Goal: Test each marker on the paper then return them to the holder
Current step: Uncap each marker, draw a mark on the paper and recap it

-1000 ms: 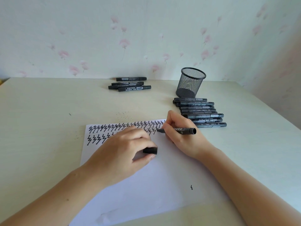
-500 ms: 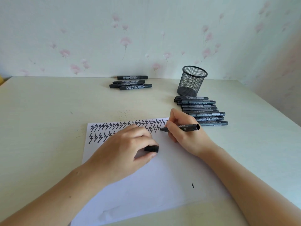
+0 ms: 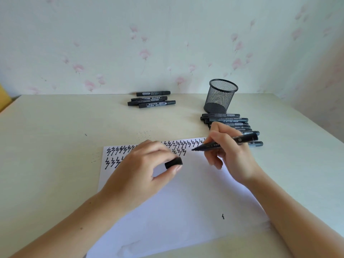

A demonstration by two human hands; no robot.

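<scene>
A white sheet of paper [image 3: 178,205] lies on the table, with two rows of black zigzag marks along its far edge. My right hand [image 3: 230,155] grips an uncapped black marker [image 3: 229,141], its tip pointing left just above the paper beside the second row of marks. My left hand [image 3: 141,170] rests on the paper and pinches the marker's black cap [image 3: 173,162] between thumb and forefinger. The black mesh holder [image 3: 220,96] stands upright at the back right.
Several capped black markers [image 3: 226,121] lie in a row just in front of the holder, partly behind my right hand. Another small group of markers [image 3: 151,100] lies at the back middle near the flowered wall. A lone ink squiggle [image 3: 223,216] marks the paper's near right.
My right hand has lifted the marker's tip off the paper and tilted the marker up. The left hand still holds the cap in the same spot.
</scene>
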